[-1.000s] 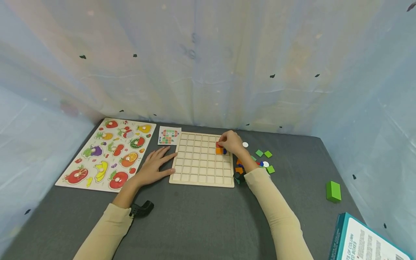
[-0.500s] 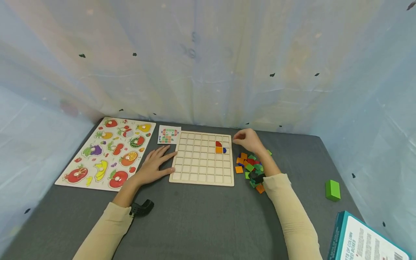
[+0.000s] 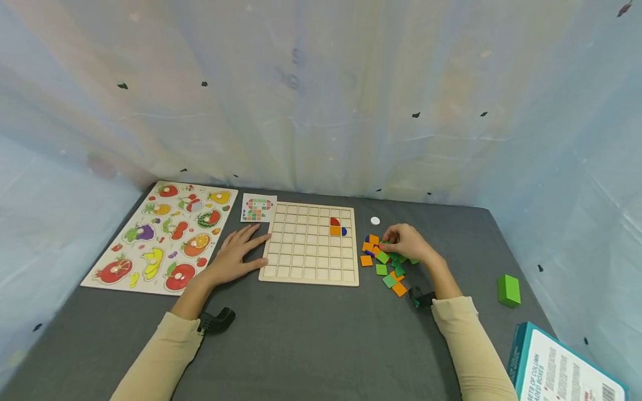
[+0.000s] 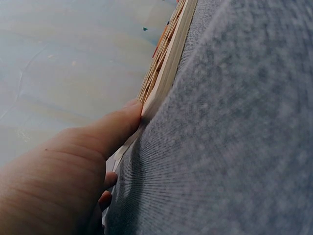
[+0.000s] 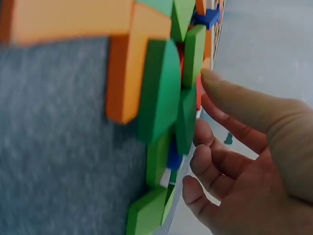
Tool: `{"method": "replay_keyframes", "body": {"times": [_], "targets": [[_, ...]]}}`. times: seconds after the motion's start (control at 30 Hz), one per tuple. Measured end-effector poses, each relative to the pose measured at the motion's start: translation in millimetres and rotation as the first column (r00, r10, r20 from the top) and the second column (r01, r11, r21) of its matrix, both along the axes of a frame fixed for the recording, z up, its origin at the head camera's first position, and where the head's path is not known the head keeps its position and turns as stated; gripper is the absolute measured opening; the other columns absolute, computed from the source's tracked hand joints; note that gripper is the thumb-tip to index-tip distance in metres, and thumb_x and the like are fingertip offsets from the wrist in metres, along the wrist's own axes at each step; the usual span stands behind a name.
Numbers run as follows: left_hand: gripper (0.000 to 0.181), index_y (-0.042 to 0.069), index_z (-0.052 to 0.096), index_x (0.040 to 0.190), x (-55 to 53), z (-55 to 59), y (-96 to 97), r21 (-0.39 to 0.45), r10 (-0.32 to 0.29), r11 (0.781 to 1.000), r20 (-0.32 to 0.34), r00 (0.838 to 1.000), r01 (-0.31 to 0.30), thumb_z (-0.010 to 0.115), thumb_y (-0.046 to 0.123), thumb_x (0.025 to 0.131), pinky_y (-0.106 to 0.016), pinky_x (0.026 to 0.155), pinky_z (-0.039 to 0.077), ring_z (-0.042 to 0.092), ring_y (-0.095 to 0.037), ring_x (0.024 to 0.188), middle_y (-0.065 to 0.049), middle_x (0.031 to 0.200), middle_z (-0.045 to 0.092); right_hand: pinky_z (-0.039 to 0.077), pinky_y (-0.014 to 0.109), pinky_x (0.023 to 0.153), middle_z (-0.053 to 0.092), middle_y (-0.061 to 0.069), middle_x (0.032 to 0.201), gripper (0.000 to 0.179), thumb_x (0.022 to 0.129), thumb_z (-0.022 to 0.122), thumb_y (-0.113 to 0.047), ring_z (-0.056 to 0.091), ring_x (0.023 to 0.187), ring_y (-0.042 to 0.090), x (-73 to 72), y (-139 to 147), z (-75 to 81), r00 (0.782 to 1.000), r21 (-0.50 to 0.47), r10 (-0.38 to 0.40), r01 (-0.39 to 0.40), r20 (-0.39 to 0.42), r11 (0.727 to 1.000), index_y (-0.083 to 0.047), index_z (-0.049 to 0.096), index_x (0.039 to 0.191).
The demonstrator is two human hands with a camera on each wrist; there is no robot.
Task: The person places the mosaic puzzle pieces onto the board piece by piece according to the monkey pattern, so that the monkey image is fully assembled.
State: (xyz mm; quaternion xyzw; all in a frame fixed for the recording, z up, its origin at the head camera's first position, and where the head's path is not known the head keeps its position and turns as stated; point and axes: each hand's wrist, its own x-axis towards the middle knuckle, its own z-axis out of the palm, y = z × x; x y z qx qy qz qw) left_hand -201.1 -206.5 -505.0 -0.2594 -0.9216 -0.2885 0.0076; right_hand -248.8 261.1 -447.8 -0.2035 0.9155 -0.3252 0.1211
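Observation:
My left hand (image 3: pixel 234 257) rests flat at the left edge of a wooden grid board (image 3: pixel 302 250), fingers spread. In the left wrist view its thumb (image 4: pixel 120 128) touches the board's edge. On the board's upper right lie a red quarter-circle tile (image 3: pixel 335 221), an orange square tile (image 3: pixel 335 230) and a blue half-circle tile (image 3: pixel 344 231). Over a loose heap of coloured tiles right of the board, my right hand (image 3: pixel 412 245) has its thumb and fingers bent, slightly apart. Their tips meet a red tile (image 5: pixel 198 93) among green tiles (image 5: pixel 161 90) and orange ones.
A small pattern card (image 3: pixel 258 208) lies at the board's upper left corner. Further left is a fruit puzzle board (image 3: pixel 168 262). A white round tile (image 3: pixel 375 220) sits behind the heap. At the right are a green block (image 3: pixel 509 291) and a teal-and-white box (image 3: pixel 567 367).
My right hand has left the red quarter-circle tile on the board and moved right, then down to the heap. My left hand has stayed at the board's edge.

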Motion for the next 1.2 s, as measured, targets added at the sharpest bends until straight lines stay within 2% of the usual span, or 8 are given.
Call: {"method": "replay_keyframes", "body": {"times": [0.2,0.4,0.6,0.77,0.87,0.97,1.1,1.2], "targets": [[0.069,0.015,0.043,0.153,-0.4,0.3,1.2,0.006,0.001,1.0,0.008,1.0,-0.001,0.067,0.042,0.095,-0.067,0.114,0.004,0.014,-0.042,0.149,-0.021,0.162,0.022,0.044,0.032,0.06,0.061,0.008,0.077,0.007,0.091,0.071,-0.002,0.052,0.067,0.019,-0.1,-6.6,-2.1,1.0,0.023,-0.018,0.018,0.0,1.0,0.003,0.069,0.094],[0.069,0.016,0.043,0.153,-0.5,-1.3,0.7,0.001,0.008,1.0,0.002,1.0,-0.008,0.067,0.042,0.095,-0.067,0.114,0.005,0.014,-0.042,0.149,-0.02,0.162,0.022,0.045,0.03,0.06,0.062,0.008,0.077,0.005,0.09,0.072,-0.001,0.053,0.067,0.019,0.7,-7.2,-4.5,0.999,-0.013,-0.044,0.044,0.001,0.999,0.002,0.069,0.092],[0.069,0.014,0.044,0.152,-0.8,-2.2,1.0,0.016,0.004,1.0,-0.007,1.0,-0.004,0.068,0.04,0.094,-0.068,0.113,0.005,0.016,-0.044,0.148,-0.022,0.161,0.024,0.052,0.033,0.065,0.068,0.013,0.09,0.005,0.093,0.069,-0.002,0.063,0.076,0.026,0.5,-5.7,-6.7,0.992,-0.185,-0.108,0.096,-0.058,0.978,0.002,0.07,0.096],[0.069,0.015,0.044,0.153,-1.2,0.2,1.0,0.009,0.0,1.0,0.006,1.0,-0.001,0.068,0.04,0.094,-0.067,0.114,0.004,0.014,-0.042,0.149,-0.02,0.162,0.022,0.057,0.039,0.067,0.069,0.022,0.097,0.015,0.095,0.065,0.001,0.068,0.079,0.037,-3.0,-20.5,-3.6,0.996,-0.339,-0.08,0.06,-0.045,0.939,0.008,0.069,0.108],[0.069,0.016,0.043,0.153,-1.5,0.4,0.7,0.003,0.002,1.0,0.013,1.0,-0.002,0.068,0.041,0.094,-0.065,0.115,0.003,0.013,-0.04,0.15,-0.019,0.162,0.022,0.055,0.033,0.064,0.069,0.021,0.095,0.02,0.095,0.065,0.001,0.066,0.075,0.036,-5.9,-37.9,-2.4,0.999,-0.335,-0.047,0.035,-0.027,0.942,0.009,0.069,0.112],[0.069,0.016,0.043,0.153,-1.4,0.0,0.8,-0.003,0.003,1.0,0.014,1.0,-0.003,0.068,0.041,0.094,-0.065,0.115,0.004,0.013,-0.041,0.149,-0.019,0.162,0.022,0.053,0.029,0.067,0.069,0.018,0.096,0.019,0.093,0.068,0.002,0.065,0.079,0.031,-8.4,-56.9,-2.7,1.0,-0.312,-0.019,0.015,-0.01,0.95,0.008,0.069,0.111],[0.069,0.015,0.043,0.153,-1.0,0.1,1.2,0.0,0.004,1.0,0.014,1.0,-0.004,0.068,0.041,0.094,-0.066,0.114,0.004,0.013,-0.041,0.149,-0.02,0.162,0.022,0.054,0.033,0.073,0.069,0.018,0.1,0.014,0.091,0.068,0.004,0.065,0.084,0.028,-10.6,-80.5,-4.8,1.0,-0.306,0.013,-0.012,0.002,0.952,0.006,0.071,0.105],[0.069,0.015,0.043,0.153,-1.2,0.4,1.7,-0.001,0.006,1.0,0.018,1.0,-0.006,0.067,0.041,0.094,-0.066,0.114,0.004,0.013,-0.041,0.15,-0.02,0.162,0.022,0.052,0.033,0.072,0.07,0.017,0.102,0.011,0.091,0.069,0.004,0.063,0.083,0.027,-10.6,-94.8,-7.1,1.0,-0.285,-0.004,0.001,-0.012,0.958,0.004,0.073,0.101]]}}
